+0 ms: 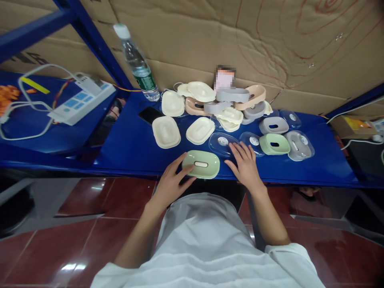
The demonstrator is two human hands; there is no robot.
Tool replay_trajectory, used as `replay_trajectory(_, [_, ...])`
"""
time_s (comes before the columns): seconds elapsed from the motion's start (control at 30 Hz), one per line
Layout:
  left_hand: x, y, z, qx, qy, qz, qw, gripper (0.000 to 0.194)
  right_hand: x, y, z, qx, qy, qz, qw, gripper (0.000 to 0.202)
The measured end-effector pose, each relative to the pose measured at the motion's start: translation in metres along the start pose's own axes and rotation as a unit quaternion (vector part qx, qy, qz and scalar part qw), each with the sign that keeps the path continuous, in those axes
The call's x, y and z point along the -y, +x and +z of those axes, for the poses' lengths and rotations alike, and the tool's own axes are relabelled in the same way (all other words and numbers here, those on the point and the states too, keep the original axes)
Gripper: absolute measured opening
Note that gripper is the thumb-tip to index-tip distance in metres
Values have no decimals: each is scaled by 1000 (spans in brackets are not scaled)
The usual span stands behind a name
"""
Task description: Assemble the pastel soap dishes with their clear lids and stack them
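Green dish (207, 171) at blue table's (129, 148) near edge; left hand (171, 181) grasps its left end. Right hand (245, 167) spread, holding nothing, over clear lid (218, 149); contact unclear. Risks: a nearward nudge could tip the dish off; dragging fingers could skid the lid.

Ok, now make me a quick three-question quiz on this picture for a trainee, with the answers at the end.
1. Multiple choice: what colour is the dish that the left hand touches?
A) grey
B) green
C) peach

2. True or false: the bottle has a white cap.

3. Fill in: beside the right hand is a plastic piece with a round sticker; the piece is ____, so the blue table shows through.

Key:
1. B
2. True
3. clear
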State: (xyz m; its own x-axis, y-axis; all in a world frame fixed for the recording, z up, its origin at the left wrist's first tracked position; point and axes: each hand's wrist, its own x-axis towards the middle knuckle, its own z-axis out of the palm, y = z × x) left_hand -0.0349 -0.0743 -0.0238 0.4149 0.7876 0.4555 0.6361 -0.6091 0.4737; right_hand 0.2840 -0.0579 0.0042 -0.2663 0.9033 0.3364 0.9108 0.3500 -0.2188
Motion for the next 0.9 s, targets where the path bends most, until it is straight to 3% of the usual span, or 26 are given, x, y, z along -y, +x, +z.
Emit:
replay_trajectory(0.17, [-2, 2, -2, -10, -39, -40, 998, 32, -4, -12, 0, -45, 67, 45, 996, 47])
replay_trajectory(0.23, [-3, 5, 1, -14, -46, -64, 997, 44, 2, -15, -3, -74, 107, 56, 990, 47])
replay_trajectory(0.37, [-5, 11, 13, -15, -63, -107, 992, 87, 26, -17, -7, -22, 148, -41, 988, 44])
replay_trajectory(0.43, [-5, 13, 17, -16, -62, -103, 993, 95, 40, -16, -4, 15, 140, -83, 987, 44])
replay_trajectory(0.6, [-5, 13, 15, -5, -60, -100, 993, 91, 55, -12, 8, 33, 142, -110, 983, 48])
replay_trajectory(0.9, [-6, 14, 10, 12, -93, -97, 991, 75, 26, -4, 3, 46, 254, -137, 956, 38])
